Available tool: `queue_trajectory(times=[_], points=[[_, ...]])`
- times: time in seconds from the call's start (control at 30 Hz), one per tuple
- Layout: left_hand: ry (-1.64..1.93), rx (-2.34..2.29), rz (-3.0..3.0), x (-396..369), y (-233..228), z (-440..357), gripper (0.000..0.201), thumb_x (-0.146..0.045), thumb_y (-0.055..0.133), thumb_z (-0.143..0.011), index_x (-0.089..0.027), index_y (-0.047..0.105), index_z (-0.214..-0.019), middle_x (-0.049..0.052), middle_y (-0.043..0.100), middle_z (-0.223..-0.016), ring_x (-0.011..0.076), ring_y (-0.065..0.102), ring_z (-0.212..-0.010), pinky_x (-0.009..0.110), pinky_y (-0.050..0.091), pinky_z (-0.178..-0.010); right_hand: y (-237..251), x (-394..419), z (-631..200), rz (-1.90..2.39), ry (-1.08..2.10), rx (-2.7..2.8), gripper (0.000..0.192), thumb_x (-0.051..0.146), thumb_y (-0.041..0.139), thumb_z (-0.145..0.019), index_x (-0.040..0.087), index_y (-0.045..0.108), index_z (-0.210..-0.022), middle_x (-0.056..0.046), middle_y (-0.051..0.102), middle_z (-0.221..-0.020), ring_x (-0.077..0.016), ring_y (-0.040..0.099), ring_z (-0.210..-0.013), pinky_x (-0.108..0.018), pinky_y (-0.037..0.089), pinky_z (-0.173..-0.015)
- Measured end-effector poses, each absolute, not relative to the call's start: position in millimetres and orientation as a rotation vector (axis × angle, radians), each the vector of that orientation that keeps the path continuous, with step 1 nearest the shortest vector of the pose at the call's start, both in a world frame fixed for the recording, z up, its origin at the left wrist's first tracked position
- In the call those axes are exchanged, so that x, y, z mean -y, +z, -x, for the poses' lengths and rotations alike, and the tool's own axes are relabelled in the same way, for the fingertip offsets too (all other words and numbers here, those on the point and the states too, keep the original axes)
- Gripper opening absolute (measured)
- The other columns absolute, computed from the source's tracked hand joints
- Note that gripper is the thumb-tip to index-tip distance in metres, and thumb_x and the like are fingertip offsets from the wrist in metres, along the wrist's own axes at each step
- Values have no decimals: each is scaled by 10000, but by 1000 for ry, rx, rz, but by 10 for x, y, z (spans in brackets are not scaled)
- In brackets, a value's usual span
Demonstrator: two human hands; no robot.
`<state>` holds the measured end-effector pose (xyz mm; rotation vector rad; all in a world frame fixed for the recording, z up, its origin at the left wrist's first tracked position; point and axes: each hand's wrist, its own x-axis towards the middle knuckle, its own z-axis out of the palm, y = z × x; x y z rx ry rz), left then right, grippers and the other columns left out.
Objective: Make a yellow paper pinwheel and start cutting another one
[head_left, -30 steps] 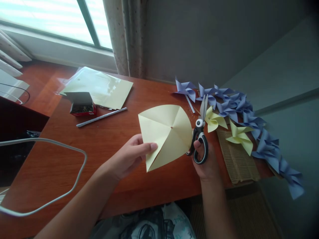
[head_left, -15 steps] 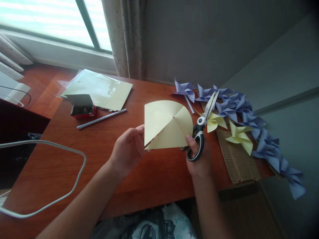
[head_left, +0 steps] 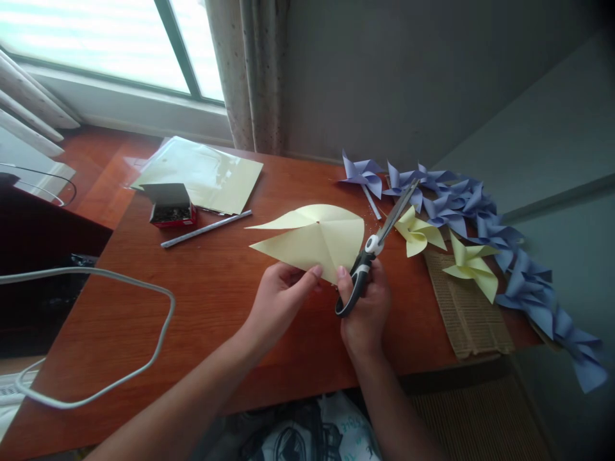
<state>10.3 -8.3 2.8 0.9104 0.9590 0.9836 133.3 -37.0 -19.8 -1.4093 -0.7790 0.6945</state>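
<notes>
A pale yellow paper sheet [head_left: 331, 240], creased and slit from its left side, is held above the table. My left hand [head_left: 286, 291] pinches its lower edge between thumb and fingers. At the lower right corner, my right hand [head_left: 368, 304] grips the paper with the thumb. That same hand also carries black-and-white scissors [head_left: 372, 246], blades pointing up and away to the right. Just beyond them lie a yellow paper pinwheel [head_left: 418, 232] and a second yellow pinwheel [head_left: 473, 266].
Several blue paper pinwheels [head_left: 444, 211] line the right edge, near brown corrugated cardboard [head_left: 464, 314]. At the back left are yellow sheets in a clear sleeve [head_left: 206, 169], a small open red box [head_left: 173, 214] and a thin paper stick [head_left: 206, 229]. A white cable [head_left: 166, 320] loops over the table's left.
The paper has been turned, and its slit now gapes open on the left. My left hand has moved right to the lower edge. The scissors and right hand shifted slightly left.
</notes>
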Motion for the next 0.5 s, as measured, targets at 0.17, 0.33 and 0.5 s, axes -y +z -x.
queue_trajectory(times=[0.17, 0.33, 0.5], points=[[933, -1028, -883, 69, -15, -69, 299, -377, 767, -833, -131, 723, -670, 27, 706, -625, 120, 576, -600, 205, 452, -583, -171, 415, -1293, 1462, 627, 799, 456, 260, 779, -756, 185, 606, -1171, -59, 734, -963, -190, 716, -834, -294, 592, -709], [999, -1049, -929, 69, 55, -93, 236, -322, 765, -824, -138, 716, -685, 17, 688, -613, 129, 581, -586, 215, 447, -556, -174, 453, -1287, 1485, 615, 802, 492, 265, 808, -735, 193, 607, -1178, -65, 725, -987, -193, 707, -837, -307, 595, -719], [1070, -1091, -993, 22, 60, -11, 256, -292, 737, -854, -143, 706, -649, 8, 659, -603, 115, 558, -581, 215, 438, -565, -178, 585, -1453, 1323, 959, 824, 344, 323, 772, -843, 242, 614, -1138, 29, 644, -780, -116, 580, -601, -242, 509, -553]])
